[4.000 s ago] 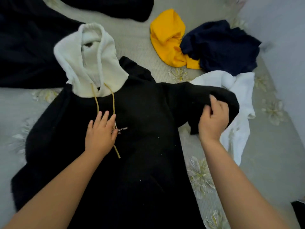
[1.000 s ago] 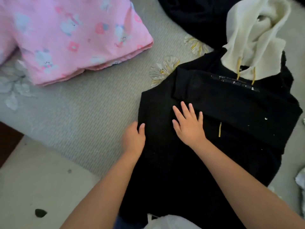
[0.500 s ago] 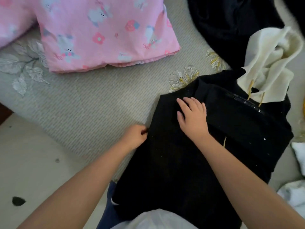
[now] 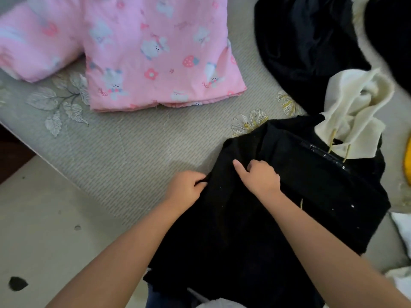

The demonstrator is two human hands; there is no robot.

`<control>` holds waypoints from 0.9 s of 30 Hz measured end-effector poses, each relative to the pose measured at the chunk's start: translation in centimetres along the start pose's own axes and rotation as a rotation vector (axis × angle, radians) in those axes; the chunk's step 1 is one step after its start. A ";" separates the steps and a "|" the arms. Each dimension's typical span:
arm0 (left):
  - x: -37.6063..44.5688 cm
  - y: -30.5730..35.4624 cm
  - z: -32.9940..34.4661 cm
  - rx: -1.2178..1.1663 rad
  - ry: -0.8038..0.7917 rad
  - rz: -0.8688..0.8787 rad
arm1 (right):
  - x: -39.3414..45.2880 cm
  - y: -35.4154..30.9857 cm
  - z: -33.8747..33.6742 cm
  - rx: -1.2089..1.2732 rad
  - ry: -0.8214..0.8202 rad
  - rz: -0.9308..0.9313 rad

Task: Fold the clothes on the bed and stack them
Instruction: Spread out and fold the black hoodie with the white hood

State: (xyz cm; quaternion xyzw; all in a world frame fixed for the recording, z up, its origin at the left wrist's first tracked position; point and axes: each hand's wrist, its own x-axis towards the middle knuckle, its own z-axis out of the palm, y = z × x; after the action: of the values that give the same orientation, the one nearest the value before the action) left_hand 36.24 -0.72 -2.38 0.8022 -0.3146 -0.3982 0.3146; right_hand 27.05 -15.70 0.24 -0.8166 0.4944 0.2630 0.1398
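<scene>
Fingers of my left hand (image 4: 185, 188) pinch the side edge of the black fleece hoodie with the cream hood (image 4: 300, 196) on the grey bed (image 4: 133, 152), right hand (image 4: 259, 177) curled gripping its fabric, so I'm mid side-fold, guessing next I bring that edge across.

I count 2 hands: left hand (image 4: 185, 188), right hand (image 4: 261, 177). 1 black hoodie (image 4: 278, 214), 1 more dark garment (image 4: 307, 47), 1 pink quilt (image 4: 142, 52), 1 yellow item (image 4: 408, 163), partly cut off.
</scene>
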 end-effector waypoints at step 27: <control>6.3 13.9 -11.3 0.169 0.484 0.324 | -4.7 7.1 -8.1 0.413 0.229 -0.235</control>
State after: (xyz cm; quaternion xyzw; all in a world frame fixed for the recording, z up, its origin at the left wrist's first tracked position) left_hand 45.25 -11.01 10.80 0.8365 -0.3865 -0.1127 0.3719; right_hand 21.36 -19.52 9.81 -0.8471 0.4518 0.0444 0.2762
